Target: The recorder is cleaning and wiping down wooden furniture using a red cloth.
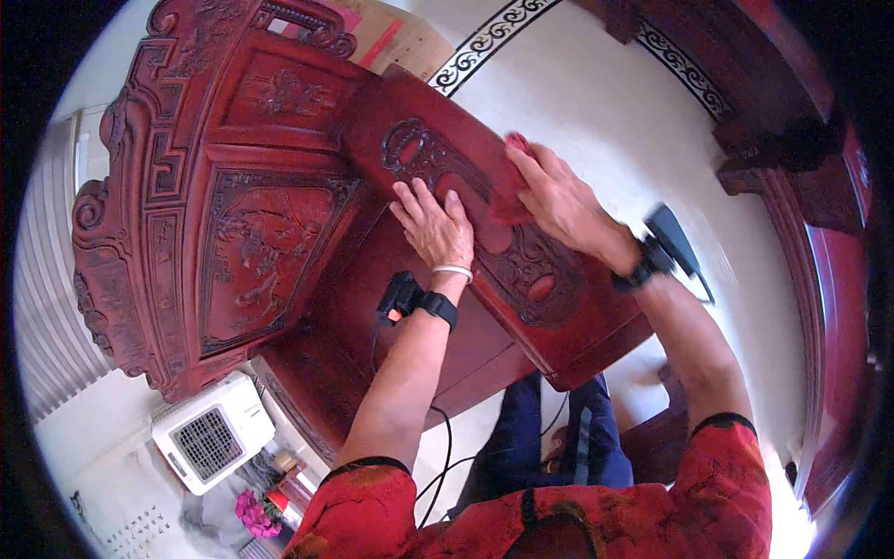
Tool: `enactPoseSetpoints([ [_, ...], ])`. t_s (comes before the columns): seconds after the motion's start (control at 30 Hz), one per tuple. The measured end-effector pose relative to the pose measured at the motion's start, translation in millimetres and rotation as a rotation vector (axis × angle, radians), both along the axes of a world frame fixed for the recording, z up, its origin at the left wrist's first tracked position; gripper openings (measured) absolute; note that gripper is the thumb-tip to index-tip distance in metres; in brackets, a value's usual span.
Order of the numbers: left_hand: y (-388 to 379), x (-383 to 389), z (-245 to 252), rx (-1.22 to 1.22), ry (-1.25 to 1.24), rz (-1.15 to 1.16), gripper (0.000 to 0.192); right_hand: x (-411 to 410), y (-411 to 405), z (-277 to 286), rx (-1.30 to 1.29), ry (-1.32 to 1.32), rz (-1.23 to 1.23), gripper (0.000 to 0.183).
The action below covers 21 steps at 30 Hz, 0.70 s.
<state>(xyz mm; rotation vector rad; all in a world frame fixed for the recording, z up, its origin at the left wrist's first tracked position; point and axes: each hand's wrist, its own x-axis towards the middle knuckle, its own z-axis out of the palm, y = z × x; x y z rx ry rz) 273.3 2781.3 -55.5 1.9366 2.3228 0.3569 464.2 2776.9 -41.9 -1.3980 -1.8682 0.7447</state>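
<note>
A carved, dark red wooden armchair or bench stands before me, its carved back panel at the left. My left hand lies with spread fingers on the carved side panel, holding nothing. Farther right, my right hand presses a red cloth against the same panel near its outer edge; part of the cloth sticks out above the fingers. Both wrists carry black strapped devices, and a white bangle sits on the left wrist. Below the panel shows the flat wooden seat.
A cardboard box stands behind the side panel. More dark red furniture runs along the right. At lower left are a white air cooler and pink flowers. Black cables hang near my legs.
</note>
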Motion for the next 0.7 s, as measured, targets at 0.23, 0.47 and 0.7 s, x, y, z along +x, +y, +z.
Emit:
enactPoseSetpoints([
  [0.23,2,4,0,0.019,0.022,-0.014,0.057,-95,159,-11,-0.016,-0.078,-0.08,0.038],
  [0.47,2,8,9,-0.028,-0.039,-0.022,0.06,-138,227,-9,0.115,-0.288,-0.154,0.037],
  [0.7,0,-1,4,-0.031,-0.04,-0.045,0.061,-137,199,-17,0.361,-0.452,-0.036,0.034],
])
